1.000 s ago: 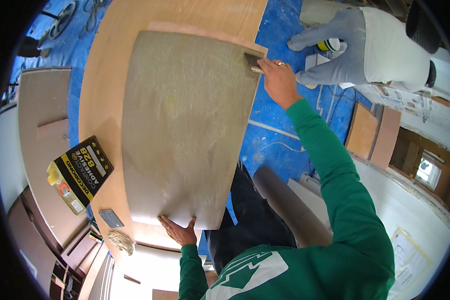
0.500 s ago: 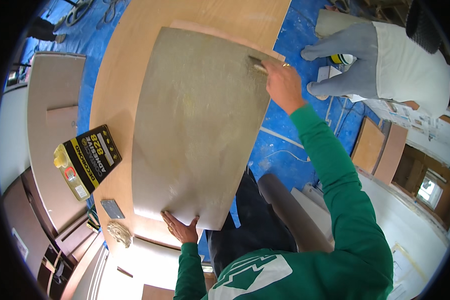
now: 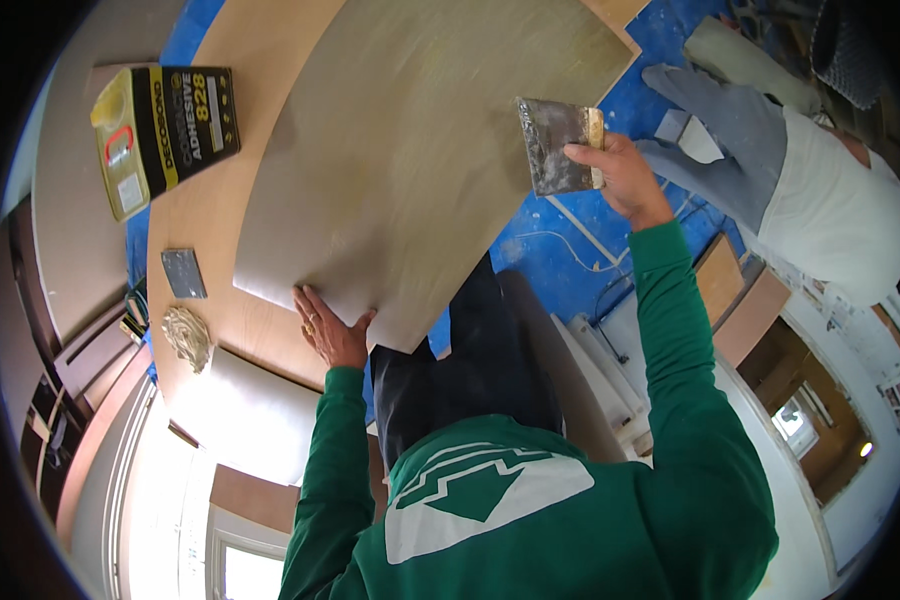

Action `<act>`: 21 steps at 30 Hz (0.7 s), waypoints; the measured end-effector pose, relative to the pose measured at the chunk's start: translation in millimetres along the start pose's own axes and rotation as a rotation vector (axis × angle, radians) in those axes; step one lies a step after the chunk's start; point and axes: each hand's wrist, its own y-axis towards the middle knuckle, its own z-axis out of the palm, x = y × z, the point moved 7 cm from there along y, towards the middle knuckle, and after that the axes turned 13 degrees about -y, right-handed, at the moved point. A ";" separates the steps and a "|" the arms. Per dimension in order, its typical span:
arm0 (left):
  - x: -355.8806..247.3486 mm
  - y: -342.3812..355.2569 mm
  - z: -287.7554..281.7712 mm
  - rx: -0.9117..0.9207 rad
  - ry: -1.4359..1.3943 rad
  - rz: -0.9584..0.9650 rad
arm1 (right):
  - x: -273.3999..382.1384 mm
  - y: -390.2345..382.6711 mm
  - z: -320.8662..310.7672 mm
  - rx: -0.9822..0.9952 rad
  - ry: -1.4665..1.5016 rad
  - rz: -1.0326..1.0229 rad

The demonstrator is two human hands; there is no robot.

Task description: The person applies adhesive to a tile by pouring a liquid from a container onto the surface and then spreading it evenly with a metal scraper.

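A large grey-brown sheet (image 3: pixel 410 160) with a faint smeared sheen lies on a light wooden board (image 3: pixel 270 60). Fingers spread, my left hand (image 3: pixel 332 328) rests flat on the sheet's near left corner. My right hand (image 3: pixel 625 175) grips a wide scraper (image 3: pixel 560 147) by its pale wooden edge, thumb on the blade. The scraper is held up by the sheet's right edge, its flat dark blade smeared with residue; whether it touches the sheet I cannot tell.
Left on the board stand a yellow and black adhesive can (image 3: pixel 165 135), a dark flat plate (image 3: pixel 184 273) and a crumpled beige rag (image 3: pixel 187 338). At the right a co-worker (image 3: pixel 830 190) bends over. Blue sheeting (image 3: pixel 540 240) covers the floor; a brown roll (image 3: pixel 555 340) lies beside my legs.
My right hand has come nearer from the sheet's far right corner, lifting the scraper so its blade face shows. My left hand stays on the near corner. The view has shifted.
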 end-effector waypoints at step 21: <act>4.8 -5.4 -4.8 -0.004 -0.040 0.020 | -47.7 -90.3 172.7 -0.403 -1.318 -0.529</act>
